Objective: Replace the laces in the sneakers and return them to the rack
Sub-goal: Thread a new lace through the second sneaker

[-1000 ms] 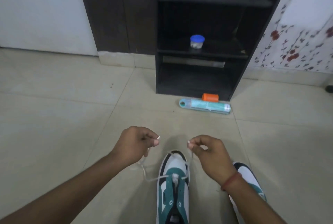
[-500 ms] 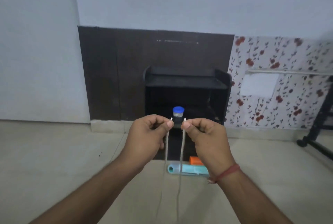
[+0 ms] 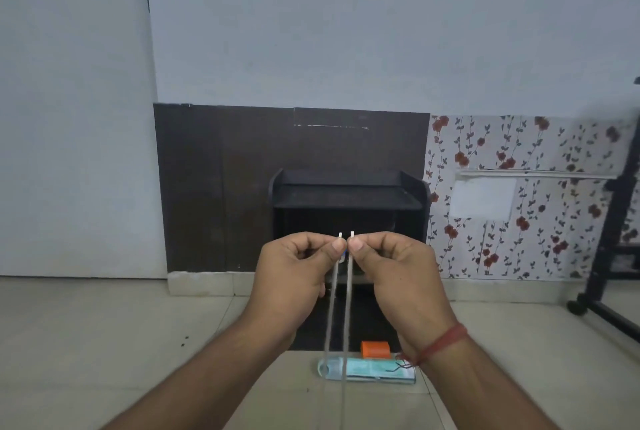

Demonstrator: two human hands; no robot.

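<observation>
Both hands are raised in front of the black shoe rack (image 3: 348, 196). My left hand (image 3: 294, 277) pinches one end of the white lace (image 3: 330, 312) between thumb and forefinger. My right hand (image 3: 398, 277) pinches the other end. The two white tips stick up side by side, nearly touching. Both strands hang straight down and taut, running out of the bottom of the frame. The sneakers are out of view below.
On the tiled floor in front of the rack lie a teal packet (image 3: 367, 369) and a small orange box (image 3: 375, 349). A black stand with a wheeled base (image 3: 602, 291) is at the right. Floral wallpaper and a dark wall panel are behind the rack.
The head camera has tilted up from the sneakers to the wall. Both hands have lifted the lace ends up and brought them together, pulling the strands taut.
</observation>
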